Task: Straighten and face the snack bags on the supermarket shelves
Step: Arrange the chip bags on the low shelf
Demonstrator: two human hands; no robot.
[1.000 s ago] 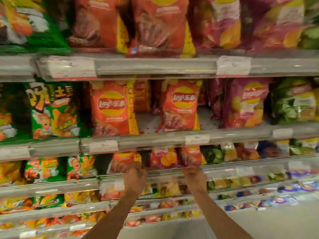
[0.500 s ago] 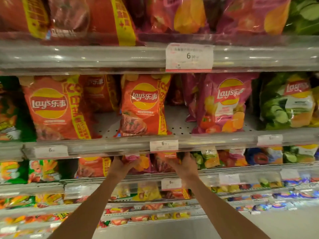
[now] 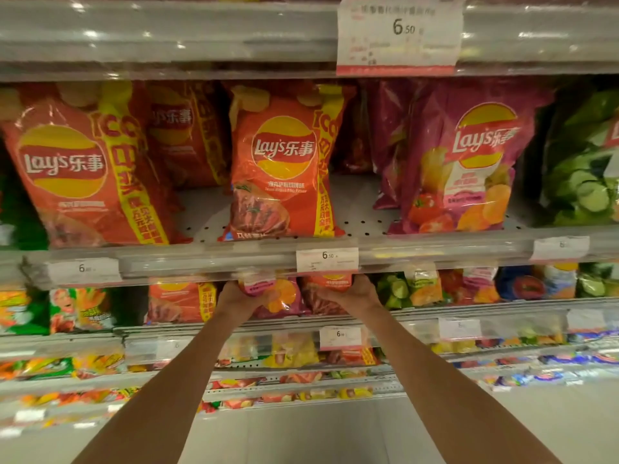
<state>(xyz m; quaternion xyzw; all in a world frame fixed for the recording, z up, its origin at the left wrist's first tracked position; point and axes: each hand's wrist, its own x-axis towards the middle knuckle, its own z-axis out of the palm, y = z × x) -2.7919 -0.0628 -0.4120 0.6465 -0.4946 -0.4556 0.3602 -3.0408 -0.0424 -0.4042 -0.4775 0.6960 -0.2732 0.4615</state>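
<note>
Both arms reach forward under the price rail (image 3: 207, 267) into the second visible shelf. Left hand (image 3: 239, 299) has fingers curled round the left edge of a pink bag (image 3: 279, 296), gripping it. Right hand (image 3: 351, 293) is curled on a red bag (image 3: 326, 286) just right of the pink one; the two bags touch, tops hidden behind the rail and a 6.50 tag (image 3: 327, 259). Left of them stands another red bag (image 3: 181, 301), apart from the pink one by a small gap. Right of the hands: green cucumber bag (image 3: 393, 289), then more mixed bags, small and blurred. Shelf above: big red bag (image 3: 83, 169) at left, leaning, second red one behind it; centre red bag (image 3: 284, 162) upright and facing front, bare perforated shelf (image 3: 361, 216) on both sides of it; magenta bag (image 3: 469, 159) right of that, tilted slightly, then a green bag (image 3: 582, 162) at the edge. Lower shelves show smaller packs, too blurred to read.
</note>
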